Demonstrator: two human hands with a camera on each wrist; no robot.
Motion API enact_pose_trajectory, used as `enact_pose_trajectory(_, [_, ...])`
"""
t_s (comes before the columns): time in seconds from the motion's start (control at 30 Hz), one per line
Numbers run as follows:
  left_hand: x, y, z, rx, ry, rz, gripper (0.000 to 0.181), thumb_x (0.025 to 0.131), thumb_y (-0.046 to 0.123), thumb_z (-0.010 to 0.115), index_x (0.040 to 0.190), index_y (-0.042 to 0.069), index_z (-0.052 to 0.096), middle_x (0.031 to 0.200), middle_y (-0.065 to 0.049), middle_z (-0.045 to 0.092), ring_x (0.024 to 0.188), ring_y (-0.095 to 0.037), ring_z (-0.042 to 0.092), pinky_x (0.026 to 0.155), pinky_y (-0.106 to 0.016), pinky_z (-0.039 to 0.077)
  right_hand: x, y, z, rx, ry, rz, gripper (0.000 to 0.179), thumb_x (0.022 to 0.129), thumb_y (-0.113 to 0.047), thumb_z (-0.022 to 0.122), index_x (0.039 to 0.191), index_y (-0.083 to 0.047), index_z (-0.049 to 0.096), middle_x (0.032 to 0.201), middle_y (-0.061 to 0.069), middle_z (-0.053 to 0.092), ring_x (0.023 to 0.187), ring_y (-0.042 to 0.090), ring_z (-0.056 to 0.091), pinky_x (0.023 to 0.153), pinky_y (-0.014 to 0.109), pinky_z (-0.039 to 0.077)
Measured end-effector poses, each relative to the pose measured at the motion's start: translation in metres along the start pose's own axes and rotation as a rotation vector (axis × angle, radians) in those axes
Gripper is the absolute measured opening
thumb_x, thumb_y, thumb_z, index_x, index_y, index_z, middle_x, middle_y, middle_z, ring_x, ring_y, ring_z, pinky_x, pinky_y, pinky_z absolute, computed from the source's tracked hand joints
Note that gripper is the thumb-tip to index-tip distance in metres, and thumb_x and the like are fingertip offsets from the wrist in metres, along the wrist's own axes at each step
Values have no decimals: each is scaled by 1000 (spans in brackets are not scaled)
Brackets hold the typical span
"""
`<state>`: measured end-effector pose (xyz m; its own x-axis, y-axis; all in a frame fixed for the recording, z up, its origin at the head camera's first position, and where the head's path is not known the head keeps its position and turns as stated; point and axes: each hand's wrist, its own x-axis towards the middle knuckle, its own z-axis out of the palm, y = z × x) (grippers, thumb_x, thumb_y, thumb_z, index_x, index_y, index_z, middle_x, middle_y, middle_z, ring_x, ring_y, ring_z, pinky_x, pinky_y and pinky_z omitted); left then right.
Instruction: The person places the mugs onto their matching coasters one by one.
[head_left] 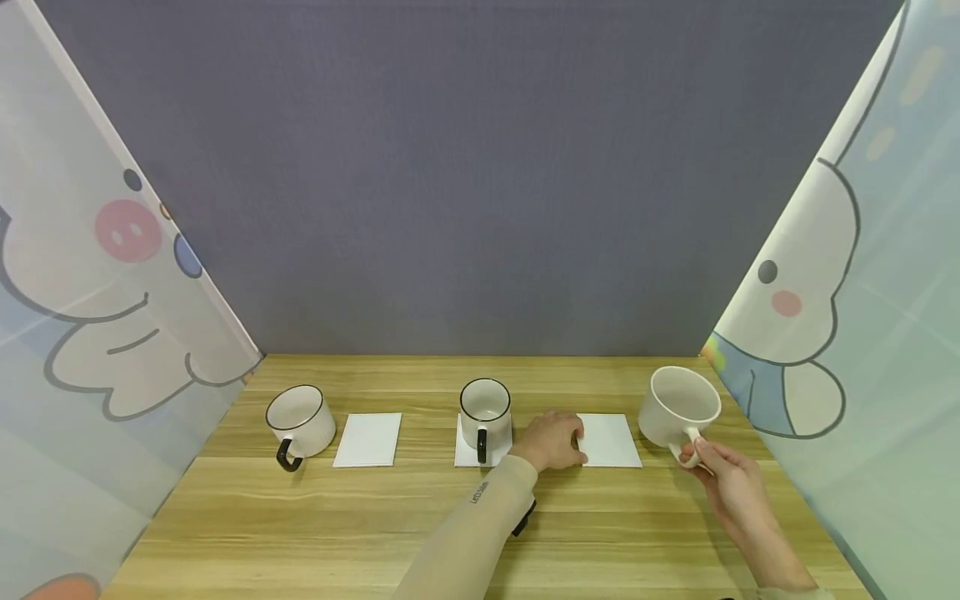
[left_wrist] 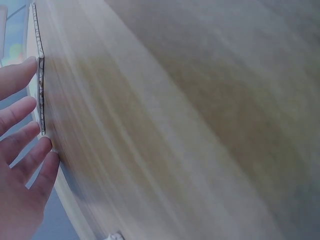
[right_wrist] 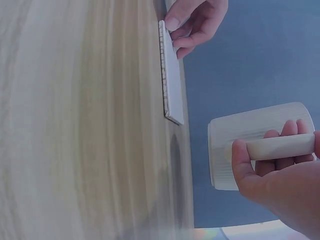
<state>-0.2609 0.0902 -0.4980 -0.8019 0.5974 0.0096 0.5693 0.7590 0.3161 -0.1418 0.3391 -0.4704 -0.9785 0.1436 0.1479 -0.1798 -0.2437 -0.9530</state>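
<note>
Right of the rightmost coaster (head_left: 611, 442), whose left edge the spread fingers of the left hand (head_left: 552, 440) touch, the right hand (head_left: 731, 487) pinches the handle (right_wrist: 280, 146) of the white mug (head_left: 662, 421), probably rigid, smooth and breakable, so best held there.

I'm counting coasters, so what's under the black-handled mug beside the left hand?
A white coaster shows around the mug; the part directly beneath the mug is covered and can't be seen.

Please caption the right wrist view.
The right hand holds a round white mug by its handle; the left hand touches a square white pad.
</note>
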Motion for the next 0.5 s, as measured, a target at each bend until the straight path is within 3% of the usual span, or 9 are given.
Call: enact_pose_trajectory(0.5, [0,0,1,3,3,-3,27,84,44,82,99,26,68,121,16,66,117,-11,56,95,-28,47,-2,-4,8,7,-13,-37,31,107,-5,49,94,16,69,87,4,69,95,14,64,84,25,57])
